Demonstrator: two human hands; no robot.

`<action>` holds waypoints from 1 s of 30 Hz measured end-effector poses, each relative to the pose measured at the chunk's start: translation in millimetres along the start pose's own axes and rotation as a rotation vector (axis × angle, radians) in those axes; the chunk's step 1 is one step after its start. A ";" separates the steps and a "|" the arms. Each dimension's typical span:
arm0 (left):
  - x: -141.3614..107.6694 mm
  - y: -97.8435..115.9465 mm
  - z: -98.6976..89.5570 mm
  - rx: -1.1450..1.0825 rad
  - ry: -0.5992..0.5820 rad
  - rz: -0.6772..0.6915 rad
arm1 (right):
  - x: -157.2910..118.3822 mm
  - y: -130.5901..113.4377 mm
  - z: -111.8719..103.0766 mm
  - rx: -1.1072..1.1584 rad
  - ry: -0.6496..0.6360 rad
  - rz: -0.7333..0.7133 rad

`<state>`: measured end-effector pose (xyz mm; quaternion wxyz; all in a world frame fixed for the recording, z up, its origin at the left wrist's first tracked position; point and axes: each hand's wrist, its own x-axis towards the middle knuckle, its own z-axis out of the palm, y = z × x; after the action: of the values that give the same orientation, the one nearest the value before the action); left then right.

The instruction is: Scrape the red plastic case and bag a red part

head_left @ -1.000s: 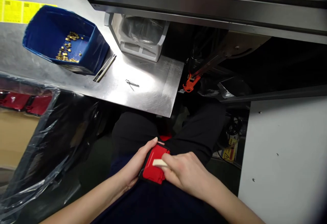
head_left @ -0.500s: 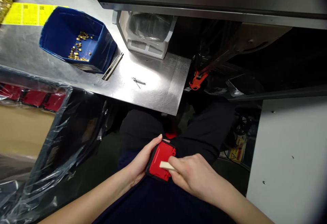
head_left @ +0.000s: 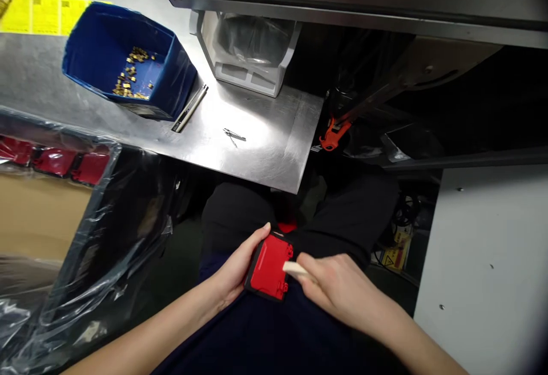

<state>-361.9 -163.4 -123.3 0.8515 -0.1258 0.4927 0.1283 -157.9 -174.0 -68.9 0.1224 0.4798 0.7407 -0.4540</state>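
Since half a second ago, the stick [head_left: 296, 270] has shifted from mid-face to the edge of the case [head_left: 269, 265] nearer the right hand [head_left: 338, 286]. Between both hands sits the case, gripped along its side by the left hand [head_left: 237, 266]; the right pinches the stick between thumb and forefinger. Ahead of both hands is the bench [head_left: 265, 164], with a blue bin [head_left: 182, 81] beyond the left.

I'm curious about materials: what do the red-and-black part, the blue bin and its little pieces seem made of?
Red-and-black part: probably moulded plastic, mostly matte, given its even colour and crisp shape.
Blue bin: likely smooth plastic, given thin, uniformly blue walls.
Little pieces: shiny metal, perhaps brass, from their golden glint.
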 end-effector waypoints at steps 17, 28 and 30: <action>0.5 -4.8 -4.5 0.088 0.045 0.037 | 0.0 -2.3 3.9 0.007 -0.016 0.017; -5.0 -3.3 0.7 0.212 0.077 0.129 | -2.0 -7.7 6.2 0.018 -0.001 0.001; -5.7 -3.0 1.1 0.216 0.083 0.126 | -3.3 -7.3 6.2 0.030 0.026 0.001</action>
<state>-362.7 -166.4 -117.6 0.8292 -0.0073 0.5454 0.1222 -163.7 -181.8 -66.3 0.1058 0.4880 0.7351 -0.4585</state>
